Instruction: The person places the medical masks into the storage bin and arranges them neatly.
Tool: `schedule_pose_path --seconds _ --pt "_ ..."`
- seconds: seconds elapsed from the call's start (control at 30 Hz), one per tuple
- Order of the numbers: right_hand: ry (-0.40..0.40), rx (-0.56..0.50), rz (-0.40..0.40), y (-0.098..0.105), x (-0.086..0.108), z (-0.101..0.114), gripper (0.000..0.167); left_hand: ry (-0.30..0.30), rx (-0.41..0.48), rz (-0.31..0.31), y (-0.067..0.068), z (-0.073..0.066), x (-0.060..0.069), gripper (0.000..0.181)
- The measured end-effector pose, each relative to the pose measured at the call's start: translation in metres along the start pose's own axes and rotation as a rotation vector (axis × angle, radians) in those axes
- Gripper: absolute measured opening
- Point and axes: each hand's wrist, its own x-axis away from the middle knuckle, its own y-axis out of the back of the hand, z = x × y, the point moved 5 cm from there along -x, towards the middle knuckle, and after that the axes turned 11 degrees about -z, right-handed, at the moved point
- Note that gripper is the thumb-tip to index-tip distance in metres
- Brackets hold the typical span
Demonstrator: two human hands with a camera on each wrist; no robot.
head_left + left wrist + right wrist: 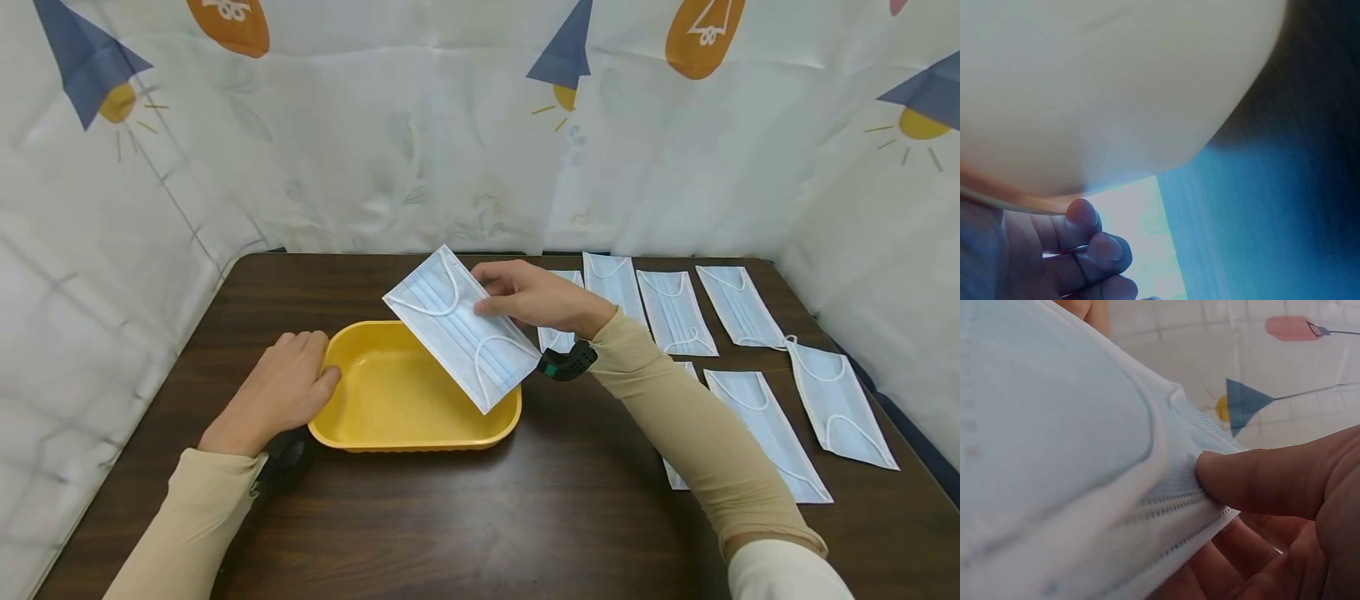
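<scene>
A light blue face mask (pixel 465 329) with white ear loops hangs tilted above a yellow plastic tray (pixel 378 400), covering the tray's right part in the head view. My right hand (pixel 528 293) pinches the mask by its upper right edge. In the right wrist view, the thumb (pixel 1260 481) presses on one face of the mask and the other fingers lie behind it. At the tray's left end, my left hand (pixel 281 387) grips the rim. The left wrist view shows curled fingers (pixel 1104 250) by the rim, beside the pale-looking tray wall (pixel 1116 94).
Several more face masks lie spread on the right of the dark wooden table (pixel 480 517), among them one mask (pixel 840 404) near the right edge and another (pixel 675 308) at the back. My right forearm partly covers some. A patterned white curtain (pixel 450 150) surrounds the table.
</scene>
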Motion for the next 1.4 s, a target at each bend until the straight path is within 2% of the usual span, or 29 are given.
schedule_pose_path --seconds 0.23,0.53,0.77,1.03,1.2,1.4 --pt "0.018 0.041 0.029 -0.012 -0.01 0.001 0.022 -0.008 0.002 -0.008 -0.001 -0.001 0.0 0.017" --pt "0.018 0.082 0.135 -0.034 -0.022 -0.006 0.023 -0.012 -0.001 -0.01 0.0 -0.001 0.001 0.017" --pt "0.015 0.119 0.169 -0.046 -0.028 -0.013 0.024 -0.01 0.004 -0.009 0.0 -0.002 0.0 0.016" --pt "0.057 0.18 0.225 -0.058 -0.034 -0.015 0.026 -0.006 0.01 -0.007 0.0 -0.001 0.0 0.018" --pt "0.048 0.241 0.254 -0.066 -0.038 -0.018 0.032 -0.001 0.013 0.002 0.0 -0.001 0.0 0.019" --pt "0.036 0.249 0.287 -0.077 -0.042 -0.022 0.033 0.006 0.016 0.011 0.0 -0.001 0.0 0.018"
